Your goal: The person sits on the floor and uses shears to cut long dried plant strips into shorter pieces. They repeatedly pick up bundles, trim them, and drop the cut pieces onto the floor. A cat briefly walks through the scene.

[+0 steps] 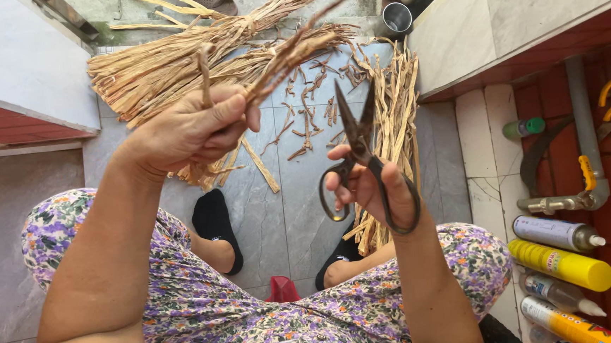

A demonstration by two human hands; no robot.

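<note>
Gripping a small bunch of dried straw strips (pixel 281 63) in your left hand (pixel 190 132), you held one pair of dark scissors (pixel 359 143) in your right hand (pixel 370 189), blades slightly parted just beside the bunch; short trimmings (pixel 309 118) lay beyond, between two untrimmed piles (pixel 165 67)

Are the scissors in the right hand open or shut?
Open. The scissors in the right hand show two dark blades spread in a narrow V, tips apart, pointing up.
</note>
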